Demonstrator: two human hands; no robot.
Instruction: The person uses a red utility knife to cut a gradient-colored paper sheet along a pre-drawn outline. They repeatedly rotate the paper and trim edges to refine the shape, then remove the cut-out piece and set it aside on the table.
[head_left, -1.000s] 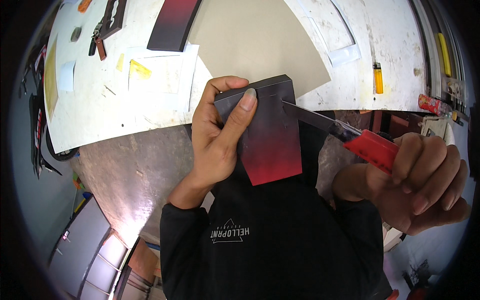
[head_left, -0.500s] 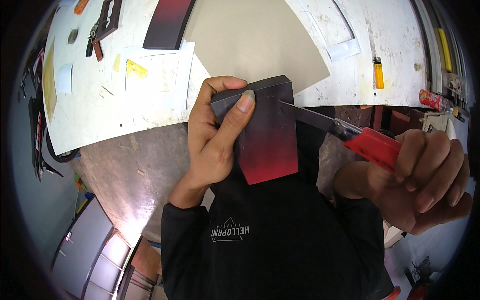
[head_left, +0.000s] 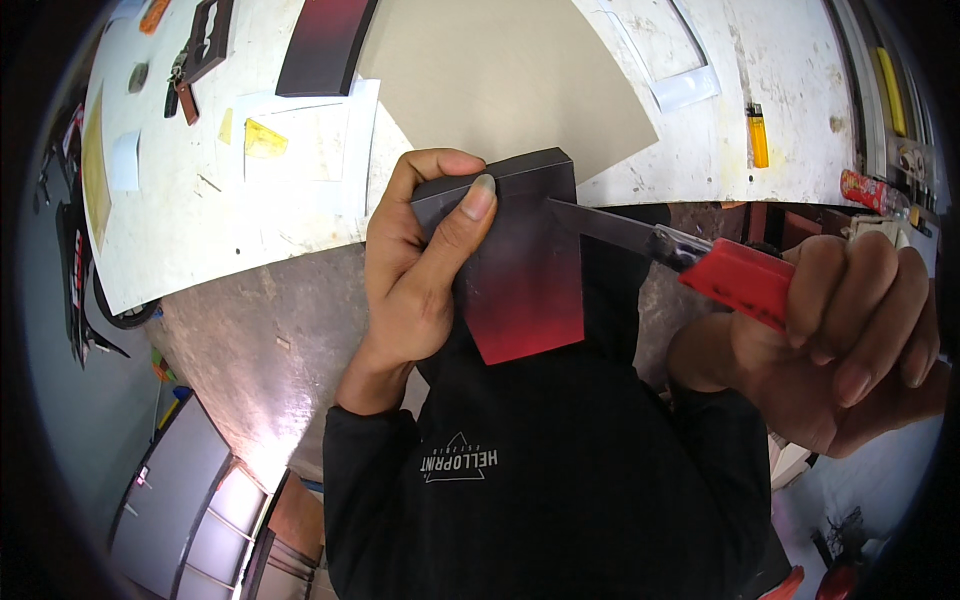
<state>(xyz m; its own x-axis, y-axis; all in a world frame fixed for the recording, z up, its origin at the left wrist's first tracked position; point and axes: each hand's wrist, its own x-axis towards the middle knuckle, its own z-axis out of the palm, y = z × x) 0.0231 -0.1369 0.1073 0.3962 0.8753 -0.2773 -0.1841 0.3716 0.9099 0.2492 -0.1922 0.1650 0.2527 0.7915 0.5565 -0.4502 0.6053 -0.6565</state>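
Observation:
My left hand grips a flat box, its face fading from black at the far end to red at the near end. The thumb presses on the box's face while the fingers curl behind its far left corner. In my right hand is a red-handled utility knife, its blade slid out and pointing left. The blade's tip is at the dark upper right part of the box face; whether it touches cannot be told. Both hands are raised in front of my body, at the table's near edge.
On the white table lie a beige board, another black-and-red box piece, white paper with a yellow scrap, keys and a yellow lighter. A red-labelled bottle is beyond the right edge.
Both hands, with the box and the knife, have shifted slightly left and away from my body. The knife's tip stays at the box's upper right part.

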